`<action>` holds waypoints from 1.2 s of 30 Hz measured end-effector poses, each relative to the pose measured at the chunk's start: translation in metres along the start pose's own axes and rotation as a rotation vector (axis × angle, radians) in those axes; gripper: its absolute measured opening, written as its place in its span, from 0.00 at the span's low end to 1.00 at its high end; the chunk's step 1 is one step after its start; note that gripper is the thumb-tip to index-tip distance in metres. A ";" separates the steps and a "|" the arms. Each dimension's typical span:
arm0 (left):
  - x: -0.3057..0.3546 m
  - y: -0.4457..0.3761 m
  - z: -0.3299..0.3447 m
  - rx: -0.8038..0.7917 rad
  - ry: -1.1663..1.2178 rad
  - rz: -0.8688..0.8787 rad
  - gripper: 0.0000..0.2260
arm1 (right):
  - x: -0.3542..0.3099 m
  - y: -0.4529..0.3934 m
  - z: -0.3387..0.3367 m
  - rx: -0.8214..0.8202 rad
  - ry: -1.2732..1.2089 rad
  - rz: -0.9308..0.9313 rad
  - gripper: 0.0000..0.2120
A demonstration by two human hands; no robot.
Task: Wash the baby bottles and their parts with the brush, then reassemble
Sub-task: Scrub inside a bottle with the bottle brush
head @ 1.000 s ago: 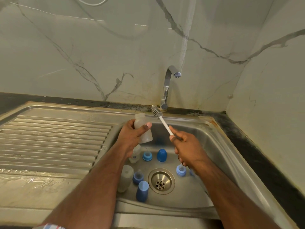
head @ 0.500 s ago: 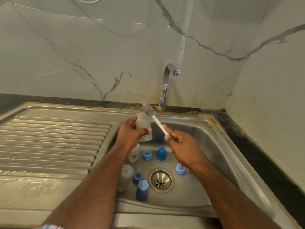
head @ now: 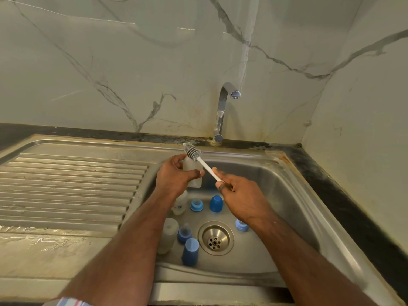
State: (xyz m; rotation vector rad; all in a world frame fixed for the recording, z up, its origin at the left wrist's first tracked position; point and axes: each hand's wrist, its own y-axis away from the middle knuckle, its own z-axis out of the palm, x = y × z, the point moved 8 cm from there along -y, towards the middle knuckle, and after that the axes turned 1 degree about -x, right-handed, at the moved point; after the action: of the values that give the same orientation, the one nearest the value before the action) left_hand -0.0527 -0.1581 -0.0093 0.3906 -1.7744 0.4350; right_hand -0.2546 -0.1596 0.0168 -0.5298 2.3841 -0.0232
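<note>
The sink (head: 298, 195) sets the limits for this step: its steel walls ring the work on all sides, the drainboard (head: 72, 184) lies off to the left, and the tap (head: 223, 111) stands just behind the hands with no water visibly running. Above the basin the air is free, so the safest room for moving is upward and toward the person, not back toward the tap's base. On the basin floor around the drain (head: 216, 238) sit two more bottles (head: 170, 235), blue caps (head: 216, 203) and collars (head: 196, 205), so anything dropped would likely land among them. The left hand (head: 176, 175) has its fingers and thumb curled round a frosted bottle (head: 194, 173), held roughly upright over the basin's back left. The right hand (head: 240, 193) pinches the white handle of the brush (head: 193, 152), whose grey head sits right at the bottle's mouth. To do this well, I would line the handle up with the bottle's axis before pushing in, keep the bottle steady, and twist as the head goes down.
</note>
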 end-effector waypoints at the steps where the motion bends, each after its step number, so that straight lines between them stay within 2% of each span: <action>1: 0.000 0.000 -0.002 0.011 0.013 -0.012 0.29 | 0.003 -0.001 -0.003 0.006 0.009 0.011 0.20; 7: -0.004 -0.002 0.005 -0.042 0.100 -0.038 0.29 | 0.000 0.002 -0.006 -0.007 -0.036 -0.012 0.21; 13: -0.012 -0.006 0.006 -0.037 0.326 -0.150 0.26 | 0.010 0.000 -0.021 0.025 -0.064 0.045 0.21; 16: -0.006 -0.002 0.013 -0.092 0.373 -0.124 0.27 | 0.004 0.003 -0.015 -0.002 -0.132 0.003 0.20; 19: 0.001 0.001 0.015 -0.138 0.514 -0.123 0.27 | 0.013 -0.002 -0.023 0.029 -0.097 0.058 0.21; 21: 0.004 0.002 0.016 -0.169 0.580 -0.126 0.27 | 0.015 0.000 -0.028 0.051 -0.167 0.077 0.20; 24: 0.004 0.006 0.018 -0.192 0.577 -0.125 0.31 | 0.005 0.004 -0.023 0.001 -0.224 0.033 0.20; 29: 0.021 0.014 0.021 -0.268 0.638 -0.087 0.25 | 0.030 0.000 -0.034 -0.006 -0.150 0.140 0.18; 33: 0.021 0.023 0.031 -0.288 0.505 -0.112 0.23 | 0.048 -0.001 -0.082 0.182 -0.349 0.167 0.17; 36: 0.020 0.030 0.038 -0.283 0.354 -0.131 0.23 | 0.063 0.003 -0.109 0.197 -0.395 0.180 0.17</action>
State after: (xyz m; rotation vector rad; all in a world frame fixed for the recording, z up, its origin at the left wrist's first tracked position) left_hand -0.1038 -0.1507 -0.0007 0.2121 -1.4292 0.1445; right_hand -0.3673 -0.1943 0.0607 -0.2020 2.0061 -0.0666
